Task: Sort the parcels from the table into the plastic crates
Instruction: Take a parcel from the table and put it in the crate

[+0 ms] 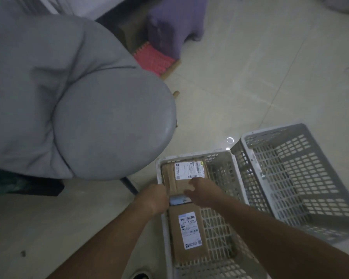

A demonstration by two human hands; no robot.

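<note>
— What can't you make out from here?

— The left hand (156, 195): it sits at the near left edge of the far parcel (182, 178), but its fingers are tucked behind the cardboard, so I cannot tell whether they grip it. A third, paler item (178, 199) is wedged between the two brown parcels, mostly covered by both hands. The near end of the white crate (216, 234) runs off the bottom of the view, and the light is dim.

— And the right hand?

— The right hand (199, 189) lies on the far parcel's near right corner, fingers loosely spread and bent, touching the top, not closed round anything.

— Count them for me.

— Two crates on the floor, the white one and a grey crate (296, 178) just beside it on the right, tilted. Two brown labelled parcels lie flat along the white crate's left side, the near parcel (186, 234) closest to the person. One grey-covered round table (101, 117) stands to the left.
</note>
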